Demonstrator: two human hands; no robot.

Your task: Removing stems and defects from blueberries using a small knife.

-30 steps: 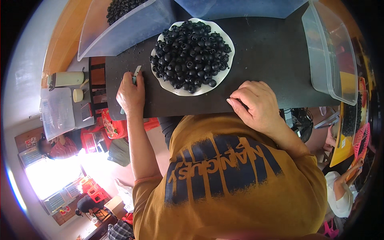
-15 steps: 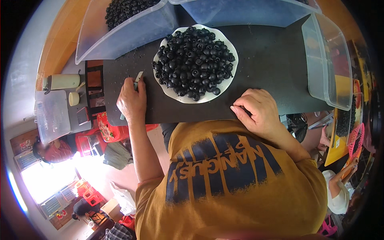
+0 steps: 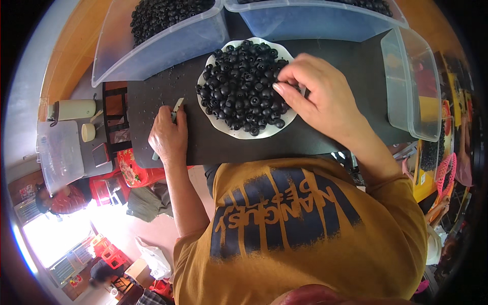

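A white plate [image 3: 230,131] heaped with small black round fruits [image 3: 244,89] sits on a black board [image 3: 213,142]. My right hand [image 3: 315,96] reaches over the plate's right side, fingertips pinched among the fruits; whether one is gripped I cannot tell. My left hand [image 3: 168,134] rests on the board left of the plate, closed around a small knife [image 3: 176,107] whose pale blade sticks up toward the plate.
Clear plastic tubs stand behind the board: one [image 3: 157,35] with black fruits, one [image 3: 315,20] beside it, and another [image 3: 412,86] at the right edge. A pale bottle [image 3: 73,109] and small lid lie at left. Another person [image 3: 56,201] is lower left.
My right hand has lifted from the board's near edge and moved up onto the plate of fruits. My left hand stays put with the knife.
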